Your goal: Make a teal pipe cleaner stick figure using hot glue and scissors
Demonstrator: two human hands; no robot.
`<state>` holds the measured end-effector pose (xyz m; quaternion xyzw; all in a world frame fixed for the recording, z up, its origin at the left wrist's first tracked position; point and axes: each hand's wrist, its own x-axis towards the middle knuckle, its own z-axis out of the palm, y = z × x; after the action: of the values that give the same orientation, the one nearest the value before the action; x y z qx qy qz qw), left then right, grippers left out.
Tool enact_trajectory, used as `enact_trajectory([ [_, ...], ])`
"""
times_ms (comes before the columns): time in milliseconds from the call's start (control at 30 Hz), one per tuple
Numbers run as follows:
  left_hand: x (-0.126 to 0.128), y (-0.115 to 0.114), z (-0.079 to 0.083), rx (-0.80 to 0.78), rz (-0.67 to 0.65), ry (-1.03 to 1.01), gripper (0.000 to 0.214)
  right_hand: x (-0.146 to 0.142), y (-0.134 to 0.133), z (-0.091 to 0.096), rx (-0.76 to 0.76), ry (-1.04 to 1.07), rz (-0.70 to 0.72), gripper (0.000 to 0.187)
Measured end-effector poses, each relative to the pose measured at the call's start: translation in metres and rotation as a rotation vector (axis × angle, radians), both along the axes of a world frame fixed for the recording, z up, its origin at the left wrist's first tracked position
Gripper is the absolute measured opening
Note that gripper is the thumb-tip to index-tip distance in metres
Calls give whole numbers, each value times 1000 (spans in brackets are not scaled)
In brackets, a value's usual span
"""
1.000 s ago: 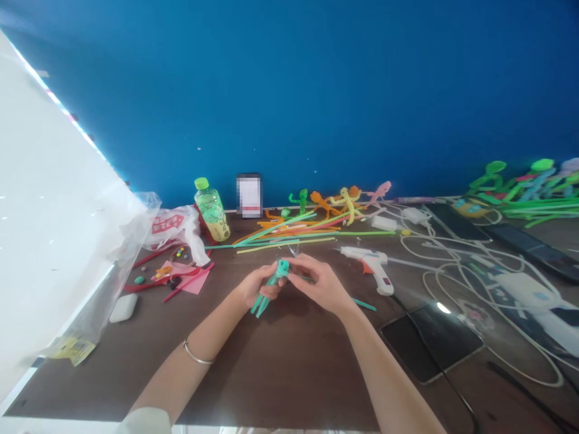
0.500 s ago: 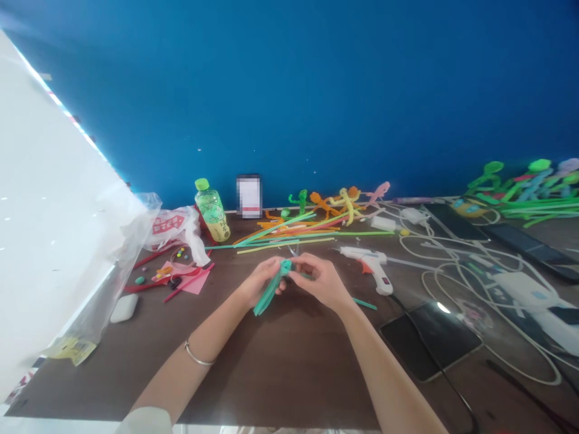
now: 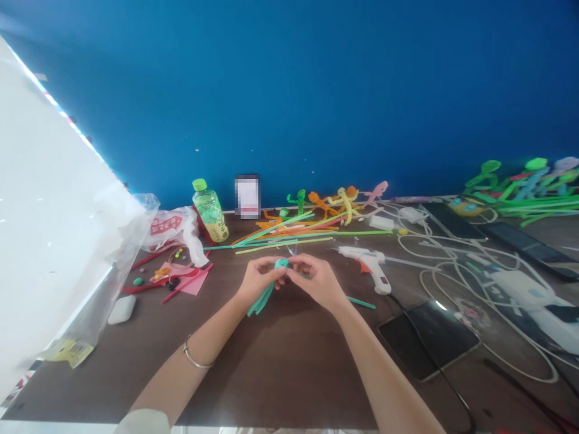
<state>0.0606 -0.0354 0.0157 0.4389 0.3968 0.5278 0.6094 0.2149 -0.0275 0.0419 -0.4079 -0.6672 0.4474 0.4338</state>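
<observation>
Both my hands meet over the middle of the dark wooden table (image 3: pixel 280 367). My left hand (image 3: pixel 257 281) is closed round a teal pipe-cleaner figure (image 3: pixel 265 292), whose loose ends hang down and left from the fist. My right hand (image 3: pixel 316 280) pinches the figure's top end (image 3: pixel 281 263) with thumb and fingers. A silver bracelet (image 3: pixel 193 360) sits on my left forearm.
Loose coloured pipe cleaners (image 3: pixel 289 232) and finished figures (image 3: pixel 344 199) lie behind my hands. A white glue gun (image 3: pixel 368 264) rests to the right, with a phone (image 3: pixel 427 339) and tangled white cables (image 3: pixel 456 259) beyond. A green-capped bottle (image 3: pixel 208 211), plastic bags (image 3: pixel 174 228) and pink paper (image 3: pixel 187 277) are at left.
The teal figure has tilted lower in my hands, and its top is now more covered by my fingers. Both hands stay in about the same spot.
</observation>
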Motion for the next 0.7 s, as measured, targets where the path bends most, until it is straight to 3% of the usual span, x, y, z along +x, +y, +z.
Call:
enact_trajectory([
  [233,-4,4,-3,-17,8,-13,37,4,-2,6,-32,45,64,28],
  [367,-5,5,-4,-66,-7,-59,35,7,-2,9,0,8,50,20],
  [700,-8,2,-2,-68,-217,-164,34,12,1,14,185,-215,26,12],
])
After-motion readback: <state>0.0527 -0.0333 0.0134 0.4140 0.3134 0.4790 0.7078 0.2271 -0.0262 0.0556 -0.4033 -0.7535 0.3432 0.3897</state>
